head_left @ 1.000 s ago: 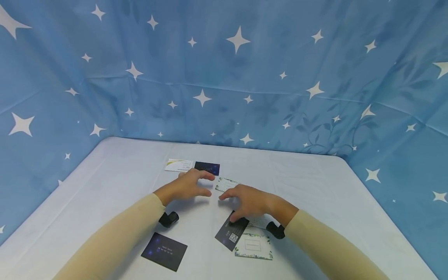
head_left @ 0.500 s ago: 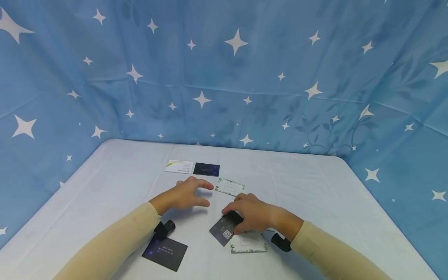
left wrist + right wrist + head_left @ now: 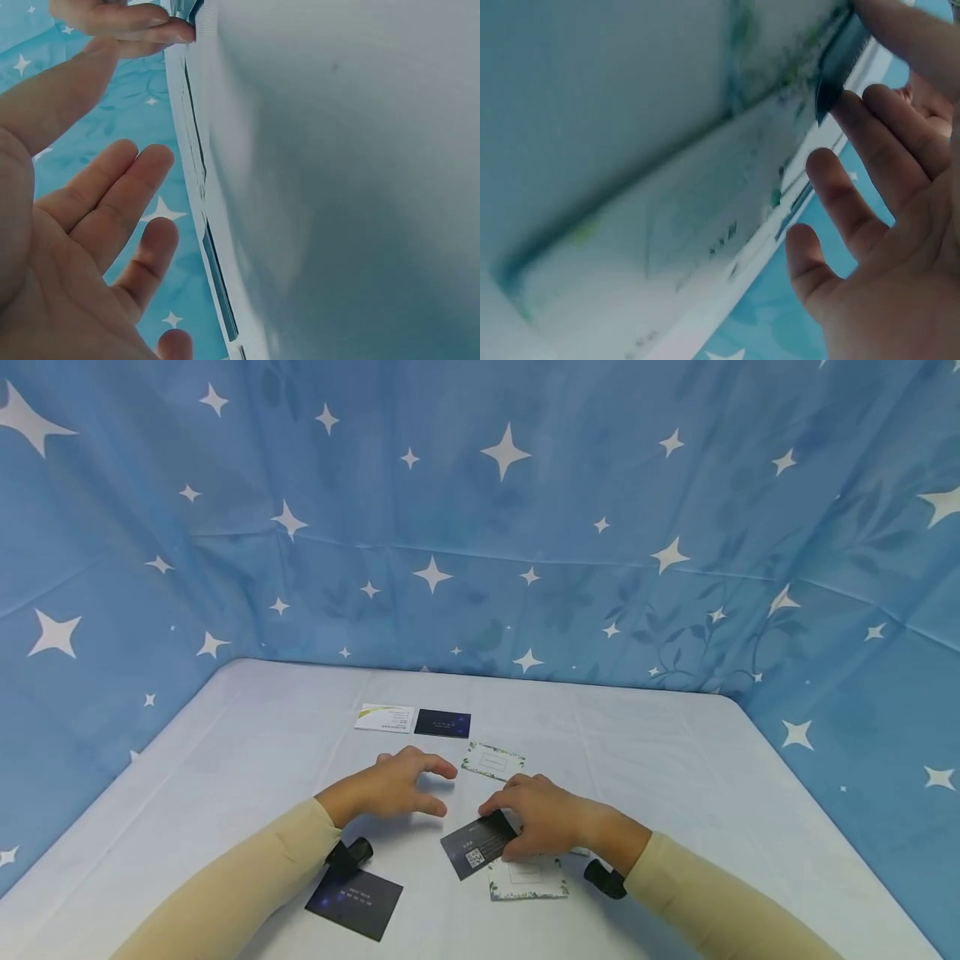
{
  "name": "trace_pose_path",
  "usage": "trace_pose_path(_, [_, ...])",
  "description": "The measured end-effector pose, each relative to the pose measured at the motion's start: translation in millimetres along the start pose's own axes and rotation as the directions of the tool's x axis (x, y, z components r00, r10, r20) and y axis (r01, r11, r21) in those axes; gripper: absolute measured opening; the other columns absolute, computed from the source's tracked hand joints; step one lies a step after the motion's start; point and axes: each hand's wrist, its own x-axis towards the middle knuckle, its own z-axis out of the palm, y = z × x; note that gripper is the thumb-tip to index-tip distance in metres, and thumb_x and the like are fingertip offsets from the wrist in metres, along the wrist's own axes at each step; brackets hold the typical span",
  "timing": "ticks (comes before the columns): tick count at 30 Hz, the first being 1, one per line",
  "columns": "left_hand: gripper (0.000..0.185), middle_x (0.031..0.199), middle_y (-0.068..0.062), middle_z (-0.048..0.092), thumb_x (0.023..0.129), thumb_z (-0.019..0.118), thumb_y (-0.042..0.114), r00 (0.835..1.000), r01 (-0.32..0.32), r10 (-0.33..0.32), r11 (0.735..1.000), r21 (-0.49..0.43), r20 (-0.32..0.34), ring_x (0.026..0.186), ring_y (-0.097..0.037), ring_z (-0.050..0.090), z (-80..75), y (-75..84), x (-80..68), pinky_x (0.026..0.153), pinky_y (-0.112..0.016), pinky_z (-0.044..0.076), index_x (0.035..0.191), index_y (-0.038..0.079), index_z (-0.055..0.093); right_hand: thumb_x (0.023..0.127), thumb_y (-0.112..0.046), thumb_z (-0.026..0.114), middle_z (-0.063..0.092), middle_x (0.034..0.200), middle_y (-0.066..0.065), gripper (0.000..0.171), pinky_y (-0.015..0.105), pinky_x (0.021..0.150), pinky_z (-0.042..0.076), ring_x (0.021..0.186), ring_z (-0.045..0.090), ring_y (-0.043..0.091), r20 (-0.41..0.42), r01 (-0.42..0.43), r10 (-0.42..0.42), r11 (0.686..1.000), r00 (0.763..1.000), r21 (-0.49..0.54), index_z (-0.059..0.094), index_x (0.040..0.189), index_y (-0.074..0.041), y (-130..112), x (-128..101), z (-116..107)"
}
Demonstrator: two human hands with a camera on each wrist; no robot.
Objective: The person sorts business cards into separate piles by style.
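On a pale table [image 3: 675, 760] walled by blue star-print cloth [image 3: 525, 527], the head view shows scattered cards. The right hand [image 3: 543, 822] pinches a dark QR card [image 3: 474, 846], lifted at one edge, partly over a leaf-bordered card [image 3: 528, 881]. The left hand [image 3: 393, 785] hovers just beside, fingers loosely spread, holding nothing.

Left wrist view: relaxed fingers [image 3: 112, 202] off the surface.

Right wrist view: fingertips [image 3: 855, 120] at the dark card's edge [image 3: 832, 67].

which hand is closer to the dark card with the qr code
Right. The right hand pinches the dark QR card at its far edge. The left hand hovers open to the card's left and farther back, apart from it.
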Motion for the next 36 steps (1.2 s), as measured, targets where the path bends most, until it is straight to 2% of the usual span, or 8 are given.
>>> trace_pose_path(7, [0.052,0.128,0.005,0.060,0.080,0.084,0.035,1.000,-0.020,0.019,1.000,0.016,0.018,0.126,-0.022,0.043,3.8,1.8,-1.4,0.097,-0.054,0.029,0.128,0.021,0.067,0.083,-0.041,0.079,0.061,0.112,-0.011,0.047,0.042,0.096,0.040,0.106,0.050,0.014,-0.051,0.009,-0.009,1.000,0.999,-0.012,0.069,0.126,-0.023,1,1,2])
trace_pose_path(14, [0.058,0.124,0.006,0.061,0.075,0.088,0.039,0.999,-0.040,0.040,0.999,0.027,0.006,0.122,-0.021,0.045,7.9,2.5,-3.5,0.094,-0.052,0.030,0.127,0.021,0.067,0.084,-0.042,0.078,0.063,0.112,-0.005,0.048,0.045,0.092,0.041,0.105,0.051,0.019,-0.153,-0.030,0.033,0.999,0.988,0.019,0.069,0.125,-0.017,2,5,0])
trace_pose_path(20, [0.059,0.121,0.004,0.060,0.073,0.090,0.036,0.999,-0.021,0.022,0.999,0.026,-0.024,0.115,-0.021,0.046,8.3,6.0,-5.4,0.089,-0.049,0.031,0.126,0.021,0.068,0.085,-0.042,0.077,0.064,0.111,-0.002,0.048,0.045,0.090,0.041,0.103,0.051,0.021,-0.190,-0.078,0.084,0.996,0.978,0.040,0.069,0.125,-0.016,0,9,-2])
trace_pose_path(29, [0.050,0.122,0.007,0.061,0.081,0.084,0.033,0.996,-0.010,0.011,1.000,0.022,-0.086,0.121,-0.019,0.047,3.1,-3.3,-4.7,0.093,-0.049,0.027,0.128,0.023,0.068,0.085,-0.042,0.077,0.063,0.116,0.002,0.051,0.046,0.092,0.042,0.106,0.052,0.021,-0.279,-0.082,0.102,0.993,0.955,0.080,0.067,0.129,-0.016,4,15,0])
trace_pose_path(36, [0.053,0.133,-0.009,0.052,0.088,0.079,0.033,0.991,0.018,-0.014,0.999,0.031,-0.132,0.122,-0.030,0.043,-11.6,-11.2,2.8,0.093,-0.053,0.030,0.137,0.025,0.062,0.087,-0.041,0.077,0.063,0.117,0.003,0.052,0.045,0.091,0.044,0.105,0.053,0.021,-0.338,-0.092,0.122,0.990,0.933,0.103,0.066,0.130,-0.014,11,29,-11])
